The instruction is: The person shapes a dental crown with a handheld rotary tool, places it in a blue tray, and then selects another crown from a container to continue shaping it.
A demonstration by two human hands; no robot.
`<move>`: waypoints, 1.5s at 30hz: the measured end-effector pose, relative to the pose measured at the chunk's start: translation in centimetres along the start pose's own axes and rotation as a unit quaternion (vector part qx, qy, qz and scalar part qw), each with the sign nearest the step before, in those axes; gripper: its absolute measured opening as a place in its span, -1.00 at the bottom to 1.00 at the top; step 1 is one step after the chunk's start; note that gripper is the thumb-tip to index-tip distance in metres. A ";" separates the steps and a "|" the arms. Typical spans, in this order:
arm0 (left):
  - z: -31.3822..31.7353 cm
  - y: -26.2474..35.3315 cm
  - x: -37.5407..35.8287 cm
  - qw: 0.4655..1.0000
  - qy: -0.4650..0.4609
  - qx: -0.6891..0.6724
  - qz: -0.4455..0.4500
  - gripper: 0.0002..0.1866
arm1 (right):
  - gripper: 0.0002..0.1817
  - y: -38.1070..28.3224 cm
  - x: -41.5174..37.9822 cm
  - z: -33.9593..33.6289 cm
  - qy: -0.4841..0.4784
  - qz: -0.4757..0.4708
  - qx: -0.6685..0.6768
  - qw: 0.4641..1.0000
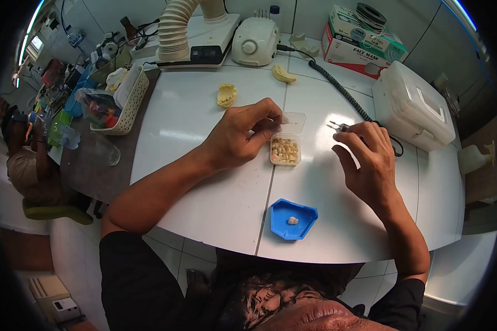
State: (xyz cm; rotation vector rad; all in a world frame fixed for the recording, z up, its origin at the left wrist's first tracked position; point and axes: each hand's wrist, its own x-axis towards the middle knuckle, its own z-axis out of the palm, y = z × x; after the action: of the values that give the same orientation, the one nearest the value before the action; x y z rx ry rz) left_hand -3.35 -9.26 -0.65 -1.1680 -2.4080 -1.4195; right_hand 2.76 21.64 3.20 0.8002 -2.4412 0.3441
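Observation:
My left hand (242,132) is closed, thumb and index finger pinching at the left edge of the raised clear lid (295,122) of a small plastic box. Many small ivory-coloured tooth-shaped pieces (284,150) fill the box, a pinkish one among them. My right hand (371,157) hovers to the right of the box, thumb and index finger apart with nothing visible between them. Just beyond its fingertips lies a thin handpiece (343,127), partly hidden by the hand. Nearer to me stands a blue tray (278,222) holding a small pale pinkish piece (293,220).
Two yellowish dental casts (226,96) (284,74) lie toward the back. Behind them are a white control unit (255,41) with a coiled cord (348,91) and a ribbed hose (174,33). Mask boxes (359,44) and a white case (411,105) stand right; a basket (132,107) stands left. Another person (30,165) sits far left.

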 end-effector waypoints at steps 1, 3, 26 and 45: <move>-0.1 -0.1 0.0 1.000 -0.005 -0.018 -0.006 -0.69 | -0.81 -0.8 0.8 -0.2 -0.018 -0.009 0.016 1.000; -0.4 -0.2 0.2 0.999 -0.023 -0.044 -0.014 -0.59 | -0.84 -2.2 2.9 -0.4 -0.057 -0.030 0.027 0.998; -0.5 0.2 0.0 0.996 -0.080 -0.003 -0.036 0.10 | -0.73 -3.1 5.7 3.4 -0.180 -0.075 0.070 0.978; -0.5 0.2 0.0 0.996 -0.083 -0.020 -0.033 0.09 | -0.74 -3.0 6.0 3.5 -0.196 -0.074 0.045 0.977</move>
State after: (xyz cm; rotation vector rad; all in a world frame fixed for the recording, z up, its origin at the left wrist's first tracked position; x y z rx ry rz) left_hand -3.41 -9.61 -0.22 -1.2751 -2.5623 -1.4488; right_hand -0.89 15.07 3.92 1.1777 -2.7191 0.2604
